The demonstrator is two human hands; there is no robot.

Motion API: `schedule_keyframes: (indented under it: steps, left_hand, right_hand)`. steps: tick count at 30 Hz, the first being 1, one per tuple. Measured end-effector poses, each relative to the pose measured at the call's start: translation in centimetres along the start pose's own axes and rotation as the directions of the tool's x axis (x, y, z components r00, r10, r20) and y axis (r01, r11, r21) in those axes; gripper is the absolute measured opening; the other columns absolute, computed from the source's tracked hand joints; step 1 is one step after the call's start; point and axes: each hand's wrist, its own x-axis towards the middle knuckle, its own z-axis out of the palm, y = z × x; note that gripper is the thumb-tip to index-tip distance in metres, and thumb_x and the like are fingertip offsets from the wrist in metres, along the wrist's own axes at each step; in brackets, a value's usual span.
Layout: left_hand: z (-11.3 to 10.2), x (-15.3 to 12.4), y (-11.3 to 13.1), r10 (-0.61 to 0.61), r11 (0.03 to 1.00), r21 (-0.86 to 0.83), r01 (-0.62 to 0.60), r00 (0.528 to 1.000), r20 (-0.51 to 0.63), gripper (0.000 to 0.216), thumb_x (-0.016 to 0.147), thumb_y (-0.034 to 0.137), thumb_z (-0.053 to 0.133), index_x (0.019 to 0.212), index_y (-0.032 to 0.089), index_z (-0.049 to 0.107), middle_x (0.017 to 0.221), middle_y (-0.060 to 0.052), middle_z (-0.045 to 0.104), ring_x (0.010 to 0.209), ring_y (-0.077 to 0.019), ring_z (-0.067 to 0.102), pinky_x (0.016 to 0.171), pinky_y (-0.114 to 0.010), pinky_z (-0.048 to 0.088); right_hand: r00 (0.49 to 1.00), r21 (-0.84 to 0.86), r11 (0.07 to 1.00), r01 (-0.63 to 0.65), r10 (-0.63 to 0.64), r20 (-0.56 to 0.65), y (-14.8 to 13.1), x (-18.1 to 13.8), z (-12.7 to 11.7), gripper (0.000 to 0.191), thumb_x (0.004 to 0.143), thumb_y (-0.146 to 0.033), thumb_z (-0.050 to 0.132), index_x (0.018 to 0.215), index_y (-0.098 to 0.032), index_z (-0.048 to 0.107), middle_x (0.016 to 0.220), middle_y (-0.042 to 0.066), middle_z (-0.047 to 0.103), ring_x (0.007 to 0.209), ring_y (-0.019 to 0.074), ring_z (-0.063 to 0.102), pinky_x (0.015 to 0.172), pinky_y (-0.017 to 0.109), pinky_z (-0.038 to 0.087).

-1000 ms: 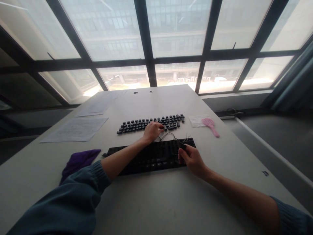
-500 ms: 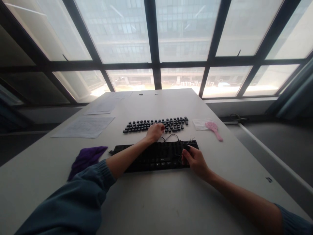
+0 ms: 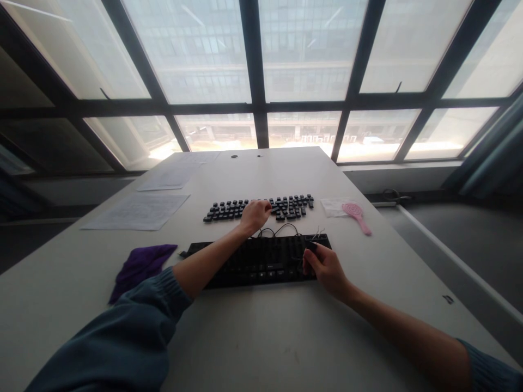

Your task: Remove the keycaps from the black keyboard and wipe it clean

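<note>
Rows of loose black keycaps [image 3: 295, 206] lie on the white table beyond the black keyboard [image 3: 249, 272]. Over the middle of these rows, my left hand [image 3: 255, 216] is closed in a pinch, with a dark keycap [image 3: 275, 208] at its fingertips; the hand hides part of the rows. My right hand [image 3: 324, 268] is closed around a wire keycap puller [image 3: 312, 246] above the right end of the keyboard. The puller's thin wires point up, away from me. My left forearm covers part of the keyboard's left side.
A purple cloth [image 3: 143, 267] lies left of the keyboard, near its cable plug [image 3: 182, 253]. Printed papers [image 3: 139, 211] are farther left. To the right are a pink hairbrush [image 3: 356, 216] and a clear plastic bag [image 3: 333, 207]. The keyboard cable [image 3: 288, 225] curls behind the keyboard.
My left hand has shifted slightly left and away from me over the keycaps, and a dark keycap now shows at its fingertips. My right hand stays in place with the puller.
</note>
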Motion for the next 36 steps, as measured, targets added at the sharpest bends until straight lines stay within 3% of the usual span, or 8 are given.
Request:
schedule_keyframes:
  steps: [8,16,22,26,32,36]
  left_hand:
    - [0.4,1.8,-0.6,0.045,0.997,0.062,-0.043,0.999,-0.015,0.016,0.08,0.033,0.073,0.092,0.023,0.076,0.1,-0.008,0.066,0.105,-0.0279,0.056,0.094,-0.037,0.046]
    - [1.1,2.0,-1.0,0.054,0.996,0.077,-0.053,0.998,-0.014,0.02,0.079,0.027,0.071,0.098,0.022,0.075,0.104,-0.008,0.065,0.106,-0.0279,0.054,0.094,-0.037,0.046]
    - [-0.3,1.3,-0.4,0.054,0.998,0.038,-0.052,0.997,-0.063,0.023,0.083,0.029,0.067,0.103,0.021,0.073,0.101,-0.008,0.066,0.103,-0.0267,0.056,0.095,-0.036,0.046]
    - [-2.4,-2.0,0.9,0.136,0.987,-0.069,-0.147,0.981,-0.14,0.018,0.088,0.026,0.059,0.099,0.019,0.072,0.096,-0.007,0.067,0.098,-0.0243,0.058,0.096,-0.037,0.045]
    - [-3.4,-10.7,4.3,0.338,0.897,-0.304,-0.322,0.941,0.001,0.014,0.09,0.019,0.058,0.093,0.021,0.071,0.091,-0.005,0.067,0.092,-0.0205,0.059,0.087,-0.034,0.047]
    - [-2.6,-14.2,5.4,0.409,0.845,-0.399,-0.355,0.911,0.057,0.015,0.088,0.017,0.06,0.099,0.022,0.07,0.093,-0.005,0.066,0.093,-0.0201,0.057,0.083,-0.032,0.048]
  right_hand:
    - [1.0,0.007,1.0,0.002,-0.002,0.003,-0.3,0.1,0.0,0.039,0.094,-0.052,0.056,0.074,-0.019,0.056,0.063,0.001,0.062,0.053,0.0148,0.059,0.049,0.025,0.042]
    - [1.0,-0.002,1.0,-0.004,0.004,0.005,-0.3,0.0,0.0,0.04,0.093,-0.054,0.056,0.073,-0.019,0.056,0.062,0.001,0.062,0.053,0.0152,0.058,0.049,0.025,0.043]
    - [1.0,0.021,1.0,0.003,-0.003,-0.001,-0.7,-0.1,0.0,0.039,0.094,-0.052,0.056,0.073,-0.019,0.056,0.064,0.001,0.061,0.056,0.0148,0.058,0.05,0.024,0.044]
    - [0.999,0.02,0.999,0.033,-0.032,-0.032,-1.0,0.0,0.0,0.032,0.092,-0.048,0.06,0.08,-0.019,0.06,0.067,0.001,0.059,0.057,0.0141,0.055,0.051,0.024,0.043]
    - [0.999,-0.019,0.998,0.051,-0.051,0.017,-0.8,-0.1,0.6,0.028,0.094,-0.044,0.059,0.083,-0.019,0.06,0.066,0.0,0.056,0.056,0.0138,0.05,0.052,0.025,0.041]
    - [0.994,-0.104,0.991,0.087,-0.079,0.08,-0.9,-0.1,1.2,0.025,0.094,-0.039,0.058,0.081,-0.018,0.06,0.067,0.0,0.056,0.058,0.0135,0.049,0.054,0.025,0.041]
